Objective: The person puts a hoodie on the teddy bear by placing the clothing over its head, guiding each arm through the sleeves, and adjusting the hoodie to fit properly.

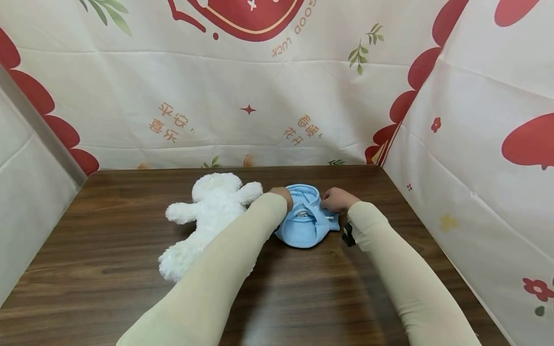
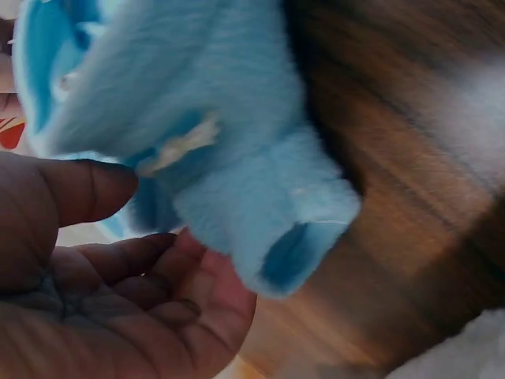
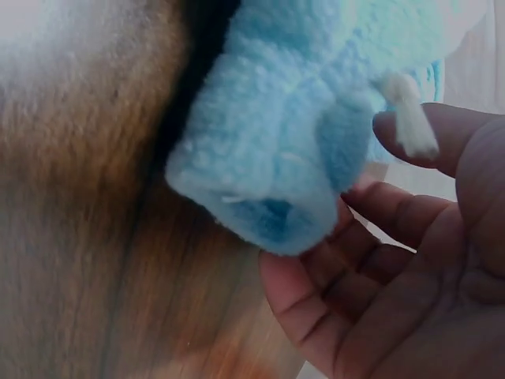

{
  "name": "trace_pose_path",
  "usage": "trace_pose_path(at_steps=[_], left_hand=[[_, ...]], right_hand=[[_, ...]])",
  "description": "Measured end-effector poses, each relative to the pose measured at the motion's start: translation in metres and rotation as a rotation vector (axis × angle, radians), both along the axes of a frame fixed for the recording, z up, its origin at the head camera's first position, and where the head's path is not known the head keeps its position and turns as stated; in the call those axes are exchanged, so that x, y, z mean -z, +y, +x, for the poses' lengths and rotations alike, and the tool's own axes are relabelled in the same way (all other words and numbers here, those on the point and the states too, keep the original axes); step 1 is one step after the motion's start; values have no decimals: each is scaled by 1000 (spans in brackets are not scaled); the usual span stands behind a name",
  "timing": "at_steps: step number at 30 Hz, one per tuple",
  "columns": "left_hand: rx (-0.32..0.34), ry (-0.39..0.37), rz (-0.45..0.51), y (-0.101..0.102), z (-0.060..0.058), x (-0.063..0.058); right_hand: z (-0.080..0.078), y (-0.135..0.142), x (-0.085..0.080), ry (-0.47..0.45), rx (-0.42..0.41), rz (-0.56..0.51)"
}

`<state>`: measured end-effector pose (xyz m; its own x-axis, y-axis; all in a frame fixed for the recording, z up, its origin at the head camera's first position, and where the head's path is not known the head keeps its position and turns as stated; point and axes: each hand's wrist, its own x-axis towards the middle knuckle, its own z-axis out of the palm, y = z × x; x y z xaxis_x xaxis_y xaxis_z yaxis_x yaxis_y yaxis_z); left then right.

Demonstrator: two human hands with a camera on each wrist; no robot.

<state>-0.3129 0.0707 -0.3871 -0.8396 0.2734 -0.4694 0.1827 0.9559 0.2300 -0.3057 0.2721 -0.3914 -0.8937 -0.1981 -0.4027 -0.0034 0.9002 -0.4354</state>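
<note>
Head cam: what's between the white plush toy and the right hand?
In the head view, the left hand and the blue garment lie between the white plush toy and the right hand.

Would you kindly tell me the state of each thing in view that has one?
White plush toy, lying on the table, unclothed.
Blue garment, off the toy.
Garment sleeves, cuffs open.
Left hand, fingers curled, touching the garment.
Right hand, fingers curled, touching the garment.
White cord end, exposed beside the right hand.
</note>
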Motion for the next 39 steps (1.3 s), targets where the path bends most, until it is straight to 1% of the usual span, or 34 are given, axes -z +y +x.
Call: trace_pose_path(at_steps=[3, 5, 8, 10, 13, 18, 20, 23, 26, 30, 34, 39], left_hand=[[-1, 18, -28, -2, 1, 5], [-25, 30, -15, -4, 2, 5], [-64, 45, 29, -6, 4, 3], [-100, 53, 72, -5, 5, 0], [-136, 86, 126, -6, 7, -7], [-173, 138, 197, -8, 11, -19], [-179, 147, 222, -9, 12, -22], [-183, 150, 258, -10, 13, -27], [-174, 141, 291, -9, 12, -30], [-129, 155, 330, -8, 10, -39], [-60, 184, 352, -11, 13, -59], [0, 202, 416, -27, 22, -92]], right_hand=[[-1, -2, 4, -16, -7, -1], [0, -4, 4, -12, -29, 9], [1, -5, 1, 6, -62, 31], [3, -4, -3, 38, -80, 42], [3, -1, -7, 100, -73, 38], [2, 5, -12, 210, -72, 24], [3, 6, -15, 250, -79, 17], [6, 7, -20, 289, -60, 1], [9, 9, -26, 302, -14, -26], [11, 16, -35, 328, 22, -66], [15, 21, -47, 372, 32, -102], [19, 22, -61, 427, 47, -138]])
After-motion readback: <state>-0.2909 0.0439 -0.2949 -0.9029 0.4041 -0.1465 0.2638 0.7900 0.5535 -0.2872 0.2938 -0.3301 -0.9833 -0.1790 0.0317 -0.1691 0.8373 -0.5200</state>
